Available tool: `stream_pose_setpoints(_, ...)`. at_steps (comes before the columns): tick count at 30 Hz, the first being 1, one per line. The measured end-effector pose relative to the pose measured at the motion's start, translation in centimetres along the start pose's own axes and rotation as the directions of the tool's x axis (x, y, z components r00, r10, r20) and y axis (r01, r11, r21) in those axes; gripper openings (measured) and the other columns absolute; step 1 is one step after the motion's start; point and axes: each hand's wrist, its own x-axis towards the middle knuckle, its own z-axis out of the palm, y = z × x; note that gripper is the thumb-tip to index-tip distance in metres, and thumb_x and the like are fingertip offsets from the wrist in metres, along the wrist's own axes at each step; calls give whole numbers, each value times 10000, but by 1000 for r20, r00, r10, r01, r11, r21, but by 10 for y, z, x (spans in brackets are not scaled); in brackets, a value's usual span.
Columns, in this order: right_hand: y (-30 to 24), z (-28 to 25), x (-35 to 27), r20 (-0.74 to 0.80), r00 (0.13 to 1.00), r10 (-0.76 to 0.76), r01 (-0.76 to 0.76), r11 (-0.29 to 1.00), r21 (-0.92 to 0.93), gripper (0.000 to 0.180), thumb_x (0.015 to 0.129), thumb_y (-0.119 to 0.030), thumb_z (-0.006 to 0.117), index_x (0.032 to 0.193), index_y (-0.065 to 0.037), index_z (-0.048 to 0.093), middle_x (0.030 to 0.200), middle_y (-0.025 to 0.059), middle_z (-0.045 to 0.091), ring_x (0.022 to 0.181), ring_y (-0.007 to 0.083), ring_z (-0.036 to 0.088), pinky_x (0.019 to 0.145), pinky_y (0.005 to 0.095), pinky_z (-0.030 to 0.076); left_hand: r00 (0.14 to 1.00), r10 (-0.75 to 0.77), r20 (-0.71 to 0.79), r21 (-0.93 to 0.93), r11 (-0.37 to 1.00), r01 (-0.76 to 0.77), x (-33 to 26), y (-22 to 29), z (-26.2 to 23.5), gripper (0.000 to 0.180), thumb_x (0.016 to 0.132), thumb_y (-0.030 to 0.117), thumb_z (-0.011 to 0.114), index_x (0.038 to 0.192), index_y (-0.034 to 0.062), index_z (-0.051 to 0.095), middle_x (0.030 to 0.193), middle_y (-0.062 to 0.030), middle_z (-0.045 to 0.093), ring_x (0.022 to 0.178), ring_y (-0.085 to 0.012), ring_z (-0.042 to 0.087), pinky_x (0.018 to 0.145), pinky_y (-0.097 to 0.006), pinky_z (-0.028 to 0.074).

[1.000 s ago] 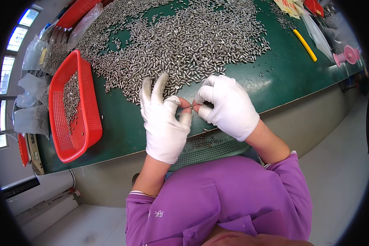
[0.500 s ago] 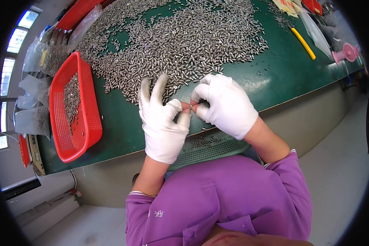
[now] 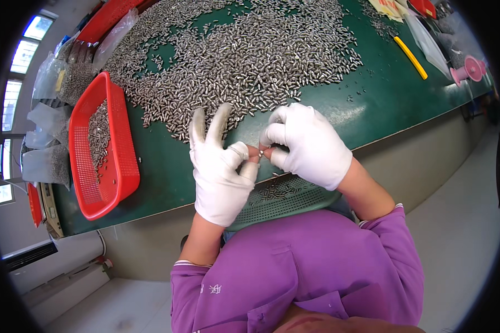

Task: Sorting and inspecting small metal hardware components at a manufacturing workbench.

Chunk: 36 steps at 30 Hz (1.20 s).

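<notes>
Our left hand [image 3: 219, 176] and right hand [image 3: 318, 147], together pinching one small metal piece [image 3: 261, 153], have dipped slightly; we judge handling unfinished.

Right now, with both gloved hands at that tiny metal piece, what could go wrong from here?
The tiny metal piece, pinched between the left hand and right hand, could slip and perhaps drop into the green basket below. The left hand's raised fingers, close to the loose pile, might knock parts about.
</notes>
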Motion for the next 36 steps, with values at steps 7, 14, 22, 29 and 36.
stream_pose_setpoints(7,15,-18,-13,182,965,-191,136,951,278,152,689,-110,804,808,-130,712,872,49,674,803,294,647,722,410,516,983,139,120,-151,981,-121,-6,0,-13,192,599,97,837,711,99,680,1448,-201,524,1358,-575,377,1064,-628,381)
stream_pose_setpoints(14,12,-2,15,-232,973,17,-81,960,-268,87,813,-208,724,872,-148,702,870,58,627,854,269,647,750,410,546,986,-85,-143,143,984,106,12,-11,7,233,732,92,782,924,121,655,1468,-197,493,1396,-509,368,1152,-600,315)
stream_pose_setpoints(22,4,1,17,-126,992,5,-44,950,-309,71,831,-194,702,822,-131,671,858,68,620,861,277,645,749,415,539,983,-99,-153,223,966,132,20,-4,10,238,707,88,794,911,108,673,1428,-214,522,1368,-511,391,1145,-596,334)
stream_pose_setpoints(29,1,0,7,-21,999,29,-31,991,-129,62,801,-138,736,861,-139,720,866,53,651,840,296,638,745,429,527,985,-79,-151,209,972,110,22,-4,12,164,723,81,774,858,78,681,1411,-222,539,1342,-525,408,1130,-604,345)
stream_pose_setpoints(36,4,-2,3,18,1000,-3,5,995,-101,48,829,-137,683,869,-142,708,876,62,644,847,286,646,751,423,540,998,-58,18,71,996,57,8,1,10,155,764,18,728,880,78,644,1505,-173,487,1417,-495,374,1133,-545,359)
